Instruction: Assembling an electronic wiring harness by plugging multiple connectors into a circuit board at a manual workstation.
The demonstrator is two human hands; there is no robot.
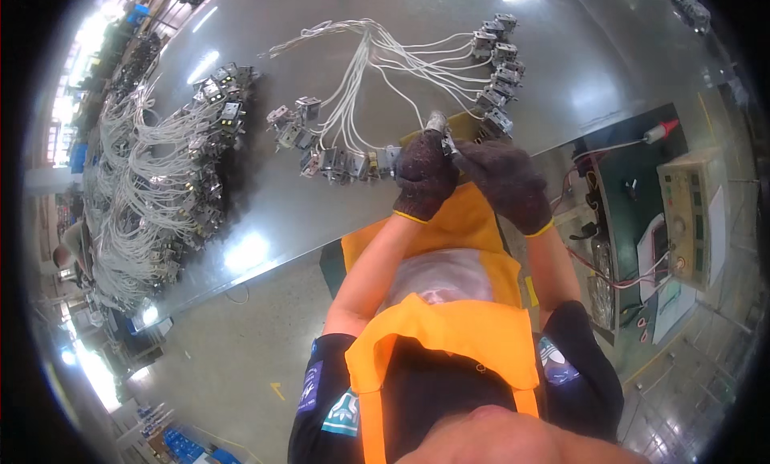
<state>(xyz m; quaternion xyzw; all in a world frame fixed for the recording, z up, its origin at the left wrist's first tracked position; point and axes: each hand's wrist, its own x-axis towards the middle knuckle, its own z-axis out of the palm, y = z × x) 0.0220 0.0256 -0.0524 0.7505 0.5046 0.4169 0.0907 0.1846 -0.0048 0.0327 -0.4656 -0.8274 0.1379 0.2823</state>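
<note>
Both hands wear dark knit gloves with yellow cuffs. My left hand [425,174] is closed round a small metal switch-like part [436,122], whose shiny end shows above the fingers. A white wire runs from it to a bundle of white wires [367,51] on the metal table. My right hand [513,185] is closed against the same spot, its fingertips touching the left hand's; what they pinch is hidden. Similar wired metal parts [501,75] stand in a row at the upper right of the bundle, and more metal parts [341,163] lie left of my left hand.
A large heap of white-wired parts [148,175] covers the table's left end. To the right, beyond the metal table's [321,215] edge, a boxy instrument [686,219] with a dial stands by a dark green surface, with a red-tipped probe [659,132], cables and red-handled scissors [642,329].
</note>
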